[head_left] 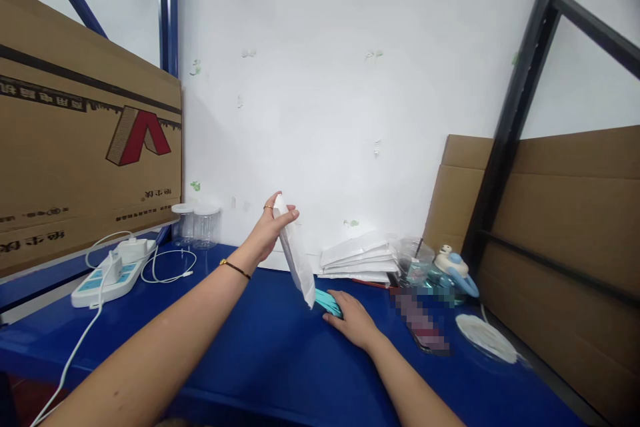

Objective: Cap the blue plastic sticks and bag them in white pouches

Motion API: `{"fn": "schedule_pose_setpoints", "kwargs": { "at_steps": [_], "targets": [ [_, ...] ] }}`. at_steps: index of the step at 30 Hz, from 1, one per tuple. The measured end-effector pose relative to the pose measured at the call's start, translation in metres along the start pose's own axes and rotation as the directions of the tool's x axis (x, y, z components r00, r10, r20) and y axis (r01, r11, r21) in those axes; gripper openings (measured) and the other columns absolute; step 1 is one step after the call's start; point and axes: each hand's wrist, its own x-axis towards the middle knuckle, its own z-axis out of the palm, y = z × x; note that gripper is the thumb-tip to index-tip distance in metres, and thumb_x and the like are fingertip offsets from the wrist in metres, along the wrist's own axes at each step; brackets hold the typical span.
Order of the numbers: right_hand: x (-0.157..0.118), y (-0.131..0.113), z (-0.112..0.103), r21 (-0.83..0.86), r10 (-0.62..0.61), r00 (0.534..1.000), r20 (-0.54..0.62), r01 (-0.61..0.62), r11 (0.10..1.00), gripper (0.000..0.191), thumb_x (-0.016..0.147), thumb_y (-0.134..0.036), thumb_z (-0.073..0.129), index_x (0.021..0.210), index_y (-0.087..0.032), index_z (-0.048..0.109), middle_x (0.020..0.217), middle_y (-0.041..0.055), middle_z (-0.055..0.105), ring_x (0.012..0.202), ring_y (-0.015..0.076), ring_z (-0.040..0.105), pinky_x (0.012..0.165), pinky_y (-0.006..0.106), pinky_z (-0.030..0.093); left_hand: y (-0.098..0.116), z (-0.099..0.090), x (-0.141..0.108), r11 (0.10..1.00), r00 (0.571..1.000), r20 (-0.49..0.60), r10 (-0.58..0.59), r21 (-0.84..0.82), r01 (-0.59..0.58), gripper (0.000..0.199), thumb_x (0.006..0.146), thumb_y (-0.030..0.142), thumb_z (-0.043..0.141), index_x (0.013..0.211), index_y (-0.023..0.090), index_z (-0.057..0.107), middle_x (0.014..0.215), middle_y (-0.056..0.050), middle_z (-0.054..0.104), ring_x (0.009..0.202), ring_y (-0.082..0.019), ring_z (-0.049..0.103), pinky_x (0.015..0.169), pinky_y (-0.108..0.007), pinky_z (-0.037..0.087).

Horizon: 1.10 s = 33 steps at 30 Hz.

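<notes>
My left hand [273,223] grips the upper end of a white paper bag [299,260], thumb in front, and holds it tilted above the blue table [265,353]. The bag's lower end hangs beside a turquoise bundle [330,302]. My right hand [354,318] is closed on the right end of that bundle, whose left end touches or lies close to the bag's bottom. Behind them, against the wall, lies a stack of white paper bags [357,257].
At the left are a white power strip [113,280] with cables and two clear jars [205,227]. To the right sit a clear plastic cup [417,260], a blurred phone-like object [423,323], a blue-and-white bottle [453,267] and a round white pad [486,338]. Cardboard flanks both sides.
</notes>
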Motion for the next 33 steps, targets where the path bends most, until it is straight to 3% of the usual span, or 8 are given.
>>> {"fn": "schedule_pose_setpoints", "kwargs": {
  "at_steps": [9,13,17,20,23,26,30,33],
  "targets": [
    [-0.001,0.001,0.001,-0.031,-0.008,1.000,0.014,0.008,0.999,0.059,0.083,-0.057,0.044,0.132,-0.024,0.043,0.137,0.0070,0.044,0.130,0.0252,0.034,0.107,0.039,0.025,0.031,-0.022,0.014,0.927,0.988,0.103,0.112,0.347,-0.141,0.091,0.060,0.030,0.077,0.137,0.026,0.029,0.110,-0.006,0.056,0.102,-0.022,0.056,0.096,-0.041,0.037],
    [-0.004,0.001,0.001,-0.033,-0.016,0.998,0.061,0.018,0.999,0.058,0.085,-0.055,0.042,0.134,-0.024,0.042,0.142,0.0059,0.040,0.134,0.0258,0.027,0.110,0.041,0.020,-0.007,-0.052,0.012,0.755,0.974,0.223,0.046,0.631,-0.180,0.099,0.037,0.021,0.085,0.128,0.022,0.048,0.111,-0.007,0.058,0.115,-0.031,0.048,0.105,-0.038,0.027],
    [-0.015,-0.002,-0.001,0.003,-0.038,0.994,0.101,0.038,0.999,0.056,0.087,-0.053,0.040,0.137,-0.026,0.039,0.145,0.0031,0.036,0.136,0.0247,0.023,0.111,0.040,0.021,-0.068,-0.092,-0.003,0.646,0.963,0.147,-0.224,0.763,0.034,0.103,0.015,0.014,0.085,0.114,0.025,0.059,0.105,-0.011,0.061,0.116,-0.041,0.045,0.105,-0.047,0.023],
    [-0.020,-0.004,-0.004,0.055,-0.069,0.990,0.120,0.063,0.997,0.056,0.086,-0.053,0.042,0.136,-0.027,0.039,0.144,0.0021,0.037,0.136,0.0248,0.022,0.111,0.040,0.021,-0.099,-0.111,-0.015,0.614,0.929,0.159,-0.333,0.785,0.086,0.102,0.010,0.017,0.086,0.108,0.025,0.061,0.112,-0.013,0.060,0.121,-0.043,0.041,0.106,-0.050,0.020],
    [-0.017,0.000,-0.010,0.150,-0.056,0.997,0.049,0.048,0.988,0.054,0.088,-0.052,0.039,0.135,-0.025,0.041,0.141,0.0047,0.042,0.132,0.0233,0.032,0.108,0.037,0.028,-0.111,-0.103,-0.020,0.730,0.944,0.190,-0.268,0.680,0.071,0.083,0.020,0.027,0.087,0.100,0.026,0.063,0.119,-0.010,0.058,0.126,-0.035,0.038,0.107,-0.043,0.022],
    [-0.011,0.013,-0.016,0.194,0.010,0.991,-0.132,0.016,0.981,0.042,0.092,-0.042,0.033,0.124,-0.022,0.053,0.127,0.0070,0.054,0.118,0.0203,0.048,0.101,0.032,0.037,-0.120,-0.074,-0.021,0.831,0.937,0.244,-0.249,0.551,0.078,0.043,0.044,0.029,0.082,0.084,0.027,0.067,0.105,-0.006,0.064,0.110,-0.027,0.053,0.101,-0.033,0.033],
    [-0.007,0.032,-0.021,0.163,0.042,0.985,-0.167,-0.015,0.987,0.028,0.087,-0.031,0.043,0.097,-0.021,0.067,0.102,0.0058,0.064,0.099,0.0203,0.057,0.090,0.031,0.043,-0.142,-0.039,-0.020,0.785,0.855,0.353,-0.379,0.612,0.095,0.022,0.046,0.015,0.077,0.060,0.025,0.064,0.075,-0.001,0.062,0.083,-0.022,0.059,0.083,-0.028,0.043],
    [-0.006,0.037,-0.020,0.158,0.053,0.986,-0.161,-0.027,0.987,0.025,0.085,-0.031,0.046,0.090,-0.022,0.069,0.096,0.0050,0.066,0.094,0.0208,0.058,0.086,0.031,0.043,-0.156,-0.033,-0.021,0.749,0.828,0.381,-0.412,0.659,0.070,0.018,0.047,0.013,0.074,0.052,0.024,0.062,0.061,0.001,0.058,0.064,-0.018,0.054,0.067,-0.025,0.042]
  ]
}}
